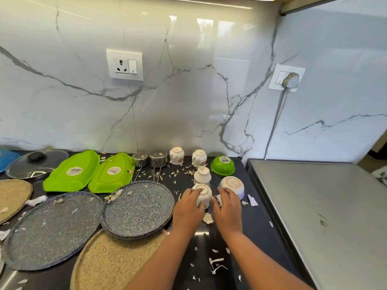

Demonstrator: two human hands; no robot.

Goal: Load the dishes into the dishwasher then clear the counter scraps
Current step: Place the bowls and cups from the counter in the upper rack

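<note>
Holding upturned cup [203, 195] in left hand [187, 208] grip | right hand [227, 208] open beside | steel edge [272, 206] near

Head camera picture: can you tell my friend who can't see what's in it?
Two hands reach over a dark counter: the left hand holds an upside-down white cup, the right hand hovers beside it. Around them lie more upturned cups, two speckled grey plates, two green trays, a green bowl and scattered white scraps.

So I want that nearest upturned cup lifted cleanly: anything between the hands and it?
Nothing visible: the left hand already holds the cup; the right hand sits beside it, scraps below.
</note>
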